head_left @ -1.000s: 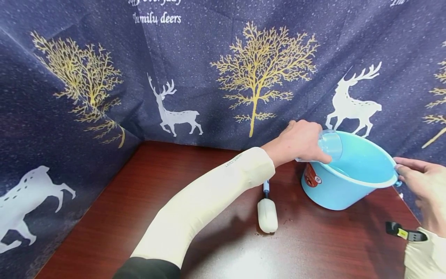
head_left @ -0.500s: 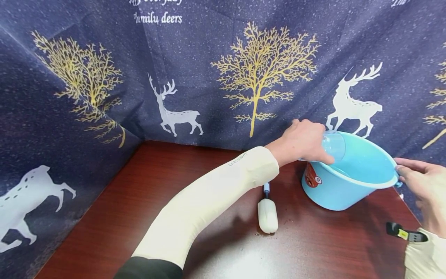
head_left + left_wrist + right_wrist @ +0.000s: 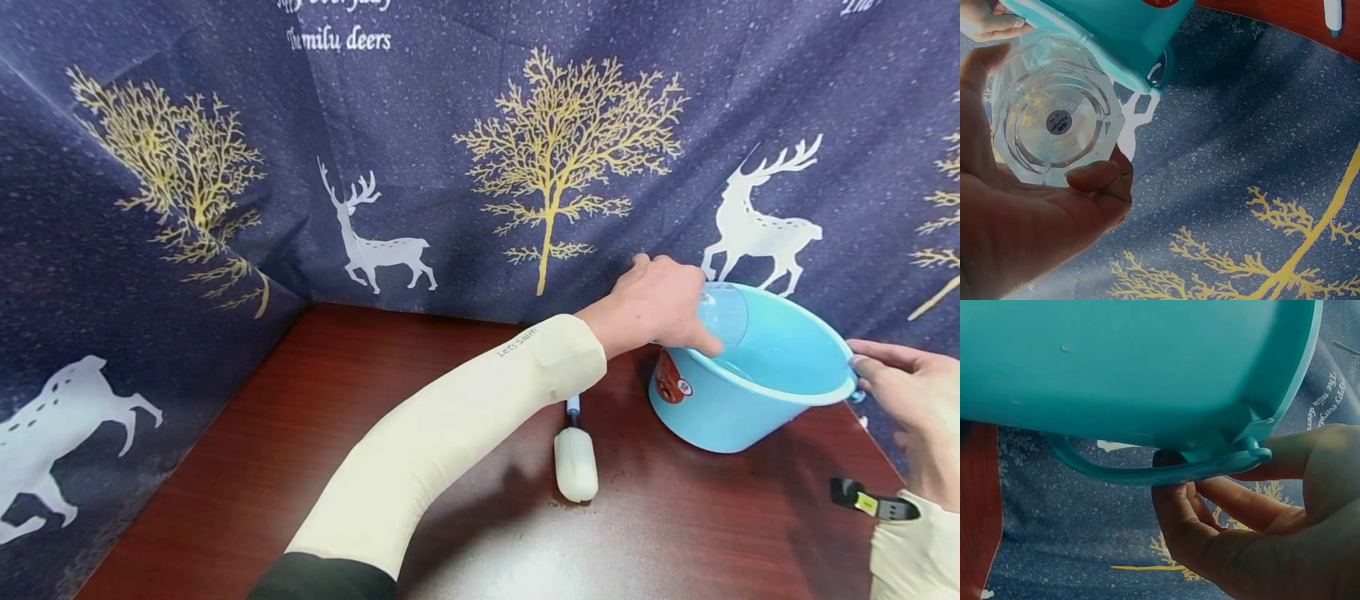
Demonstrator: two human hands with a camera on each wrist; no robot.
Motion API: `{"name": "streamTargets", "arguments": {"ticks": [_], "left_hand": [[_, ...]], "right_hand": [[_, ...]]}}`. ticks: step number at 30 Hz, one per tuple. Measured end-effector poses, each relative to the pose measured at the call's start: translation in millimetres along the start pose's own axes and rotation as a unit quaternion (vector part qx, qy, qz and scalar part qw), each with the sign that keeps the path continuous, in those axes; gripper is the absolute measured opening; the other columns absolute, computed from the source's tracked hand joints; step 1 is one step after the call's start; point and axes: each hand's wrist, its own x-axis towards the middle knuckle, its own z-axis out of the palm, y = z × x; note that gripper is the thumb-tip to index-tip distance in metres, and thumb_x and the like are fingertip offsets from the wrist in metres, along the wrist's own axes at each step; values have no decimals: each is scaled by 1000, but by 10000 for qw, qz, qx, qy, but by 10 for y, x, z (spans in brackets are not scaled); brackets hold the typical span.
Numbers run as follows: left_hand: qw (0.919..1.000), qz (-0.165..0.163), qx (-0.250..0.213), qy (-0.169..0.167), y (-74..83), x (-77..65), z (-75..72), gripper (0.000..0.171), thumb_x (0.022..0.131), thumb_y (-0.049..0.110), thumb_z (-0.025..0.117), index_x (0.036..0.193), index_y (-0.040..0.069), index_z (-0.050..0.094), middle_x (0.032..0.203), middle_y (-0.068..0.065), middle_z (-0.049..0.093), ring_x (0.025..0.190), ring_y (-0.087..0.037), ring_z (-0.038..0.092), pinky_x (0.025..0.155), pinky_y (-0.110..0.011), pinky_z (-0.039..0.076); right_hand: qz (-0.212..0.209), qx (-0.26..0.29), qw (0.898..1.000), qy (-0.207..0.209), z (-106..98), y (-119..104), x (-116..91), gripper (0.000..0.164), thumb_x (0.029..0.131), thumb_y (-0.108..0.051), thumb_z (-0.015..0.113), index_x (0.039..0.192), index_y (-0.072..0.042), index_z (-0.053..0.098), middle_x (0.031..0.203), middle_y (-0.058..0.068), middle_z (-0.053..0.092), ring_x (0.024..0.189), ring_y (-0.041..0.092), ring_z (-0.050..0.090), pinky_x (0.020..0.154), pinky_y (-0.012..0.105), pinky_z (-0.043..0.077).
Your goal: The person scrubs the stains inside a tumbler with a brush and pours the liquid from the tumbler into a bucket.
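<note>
My left hand (image 3: 663, 304) grips a clear faceted cup (image 3: 723, 315), tipped with its mouth into the light blue bucket (image 3: 720, 417). In the left wrist view the cup's round base (image 3: 1060, 125) with a small dark sticker faces the camera, thumb and fingers wrapped round its sides. The bucket leans toward the right. At its right rim my right hand (image 3: 911, 392) holds it; the right wrist view has fingers (image 3: 1175, 515) curled about the bucket's handle (image 3: 1166, 474), just below the rim. Part of the cup is hidden behind the left hand.
A sponge brush (image 3: 576, 465) with a white head and blue handle lies on the red-brown table (image 3: 315, 400), a few water drops near it. The left forearm crosses above the handle. A dark blue cloth (image 3: 465, 108) with deer and trees hangs behind.
The left hand and the cup have shifted slightly right, further over the bucket. The bucket, right hand and sponge brush stay where they were.
</note>
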Motion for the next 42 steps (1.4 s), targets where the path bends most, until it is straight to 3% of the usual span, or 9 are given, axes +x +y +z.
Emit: {"name": "streamTargets", "arguments": {"ticks": [4, 10, 14, 17, 26, 29, 33, 38, 42], "left_hand": [[10000, -17, 3, -9, 6, -3, -1, 67, 84, 75, 70, 133, 32, 60, 110, 17, 66, 110, -7, 56, 106, -31, 36], [10000, -14, -69, 6, -9, 3, 22, 66, 84, 74, 70, 133, 31, 60, 111, 17, 66, 111, -7, 55, 107, -32, 36], [9996, -27, -273, 32, -46, 2, 50, 63, 85, 71, 71, 132, 30, 60, 111, 17, 65, 111, -7, 56, 116, -34, 33], [9990, -69, -441, 44, -82, -11, 68, 62, 86, 70, 71, 131, 29, 60, 110, 17, 65, 108, -6, 56, 115, -33, 35], [9944, -95, -1008, 296, -215, -106, 141, 67, 83, 72, 76, 131, 28, 59, 108, 14, 63, 98, -6, 57, 86, -25, 49], [9896, -163, -1363, 433, -268, -146, 191, 71, 81, 71, 79, 134, 28, 57, 108, 13, 63, 94, -5, 58, 77, -24, 50], [9815, -204, -1803, 614, -329, -201, 287, 79, 79, 71, 81, 139, 28, 54, 114, 13, 63, 97, -2, 58, 79, -22, 50], [9642, -211, -2486, 902, -400, -255, 446, 83, 77, 66, 85, 141, 25, 52, 125, 12, 62, 103, -2, 58, 82, -22, 51], [9512, -304, -2867, 1099, -487, -323, 583, 81, 77, 64, 86, 137, 22, 49, 124, 9, 61, 101, -5, 59, 80, -23, 50]], "right_hand": [[-42, 74, 9999, 71, 16, -6, -8, 36, 105, -24, 53, 92, -58, 59, 72, -37, 57, 68, -12, 54, 54, 37, 38], [-34, 13, 9999, 99, 24, -9, -14, 34, 105, -26, 52, 94, -58, 57, 72, -39, 56, 69, -13, 54, 56, 38, 39], [2, 77, 9999, 111, 24, -7, -9, 34, 105, -25, 53, 94, -57, 59, 72, -38, 57, 69, -12, 54, 53, 38, 38], [-15, 56, 9999, 122, 24, -3, -1, 34, 105, -25, 53, 94, -57, 59, 72, -38, 57, 69, -12, 54, 53, 38, 38], [-24, -38, 10000, 78, 16, -18, -14, 33, 106, -27, 52, 96, -58, 57, 74, -37, 56, 70, -11, 53, 56, 38, 40], [26, -95, 9999, 109, 21, -27, -25, 30, 106, -29, 52, 103, -58, 57, 75, -38, 55, 72, -10, 52, 57, 38, 41], [94, -204, 9995, 199, 42, -42, -38, 27, 107, -32, 50, 111, -57, 56, 75, -39, 52, 74, -10, 50, 60, 37, 41], [62, -54, 9999, 128, 36, -49, -45, 27, 107, -29, 51, 105, -56, 57, 75, -36, 56, 73, -8, 52, 57, 35, 42], [23, 44, 9999, 128, 37, -55, -46, 28, 107, -27, 52, 101, -55, 57, 74, -34, 57, 71, -8, 53, 54, 34, 42]]}}
